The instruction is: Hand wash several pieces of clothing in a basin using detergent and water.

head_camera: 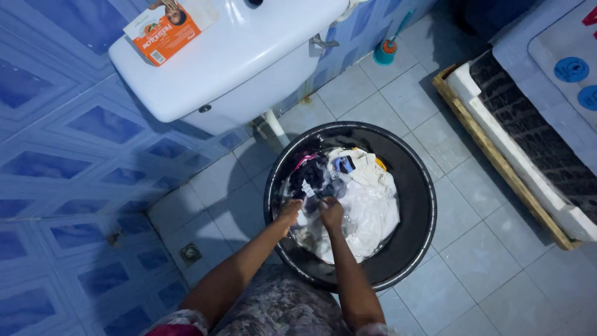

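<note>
**Hand-washing clothes in the black basin, mid-scrub**

Centre of frame: I've got both hands down in the round black basin [415, 233] on the tiled floor [472, 249]. My left hand [289, 212] and right hand [331, 213] sit side by side at the basin's left-centre, knuckles up, fingers curled shut around a bunch of wet dark cloth [311, 177] pinched between them. Looks like a rub-together grip; the fingertips themselves are buried in fabric, so I can't tell exactly how much each hand holds.

The laundry fills most of the basin: a big white garment [370, 211] spreads right of and below my hands, the dark pieces lie to the upper left, and a pink strip [305, 161] and a bit of yellow [380, 164] show near the top. Water is visible but shallow.

Step, as I judge it: scrubbing one dark item, with the rest soaking. Next move would call for keeping both grips tight, working the cloth against itself, and staying inside the rim so nothing slops out.

Around it: white toilet cistern [249, 56] at upper left, an orange-and-white box [165, 31] lying on its lid. A teal brush [387, 50] stands by the blue wall at top centre. A wooden-edged pallet [497, 162] runs down the right side. My patterned clothing [280, 311] is at bottom centre.
</note>
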